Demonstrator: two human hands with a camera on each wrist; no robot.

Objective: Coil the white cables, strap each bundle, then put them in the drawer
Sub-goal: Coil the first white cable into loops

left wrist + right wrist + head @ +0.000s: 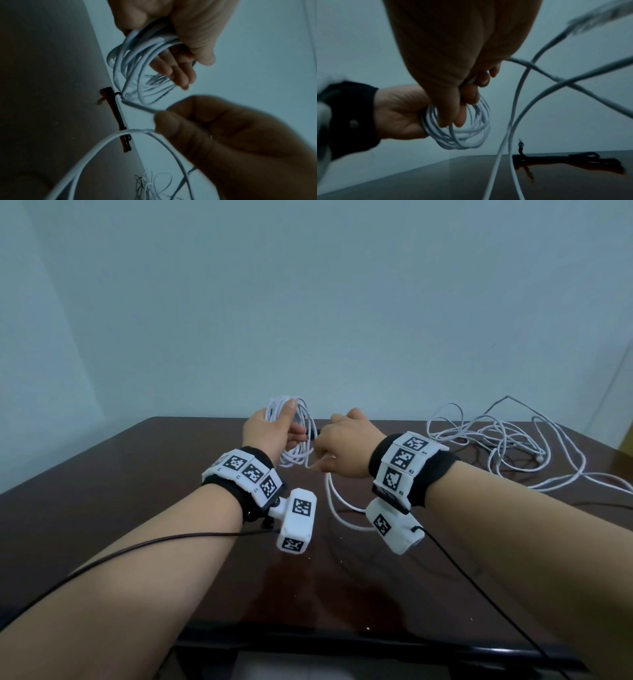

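the left hand [270, 431] holds a coil [294, 436] of white cable up above the dark table [137, 491], thumb on the near side and fingers curled through the loops, so the turns sit clamped together against the palm. the right hand [346, 448] is just beside it, thumb and fingers pinched on the free run of the same cable [139, 106] where it leaves the coil. from that pinch the loose end [334, 501] hangs down to the table in a slack curve.

the step in hand looks like winding on the last turns. to do it well, i would keep the left grip firm enough that the finished loops do not spring apart, and let the right hand feed each new turn at the same size as the others, laying it flat on the stack rather than crossing it. a slight roll of the cable between the right fingertips should stop it kinking.

a second white cable [507, 440] lies in a loose tangle on the right of the table, well apart from the hands and not yet coiled. dark straps [570, 159] lie on the table beyond the coil. the drawer is not in view.
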